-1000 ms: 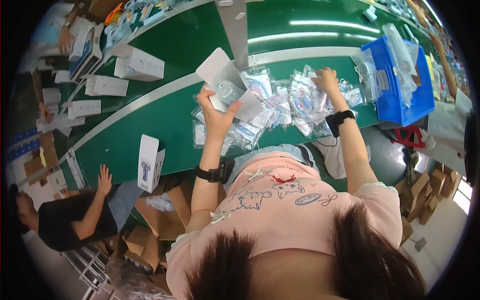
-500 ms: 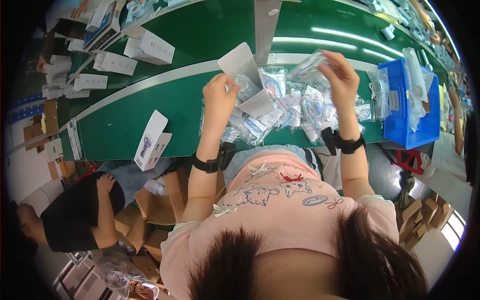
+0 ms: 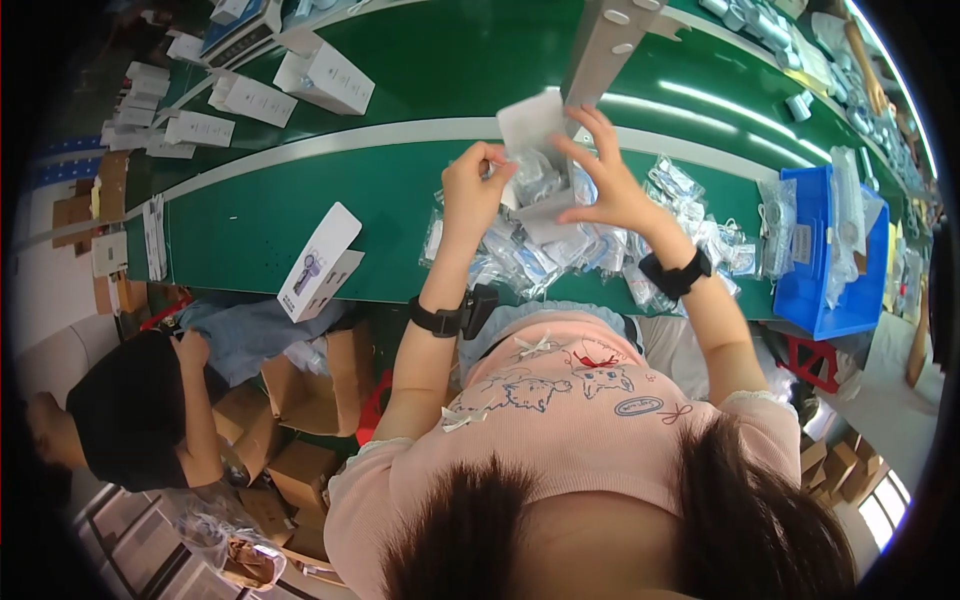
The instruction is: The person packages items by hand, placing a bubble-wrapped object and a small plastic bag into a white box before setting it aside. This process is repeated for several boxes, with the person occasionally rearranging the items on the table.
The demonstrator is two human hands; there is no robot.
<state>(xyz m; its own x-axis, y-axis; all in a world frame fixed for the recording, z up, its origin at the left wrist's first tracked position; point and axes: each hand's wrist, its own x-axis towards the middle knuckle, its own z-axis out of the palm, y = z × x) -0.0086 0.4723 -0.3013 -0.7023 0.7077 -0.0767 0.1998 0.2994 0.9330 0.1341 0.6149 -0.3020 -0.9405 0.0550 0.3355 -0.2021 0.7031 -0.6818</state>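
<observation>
An opened white cardboard box (image 3: 533, 122) stands among the packets, with one flap raised and another folded toward me. Clear plastic bagging (image 3: 540, 178) shows in its mouth; what the bagging holds cannot be made out. My left hand (image 3: 474, 192) pinches the box's left edge. At the box's right side, my right hand (image 3: 615, 185) is open, thumb and fingers spread around that side; whether it touches the cardboard I cannot tell. Beneath and around both hands lies a heap of clear packets (image 3: 520, 262) with white and blue contents.
A white printed box (image 3: 318, 265) with an open flap rests on the green table (image 3: 240, 235) to the left. At right stands a blue bin (image 3: 850, 305) with plastic bags over it. More white boxes (image 3: 325, 80) sit beyond the rail. A grey post (image 3: 605, 50) rises behind my hands.
My right hand has come left from over the packets to the box. The clear packet it held is no longer in its fingers. My left hand stays at the box edge. The view has shifted.
</observation>
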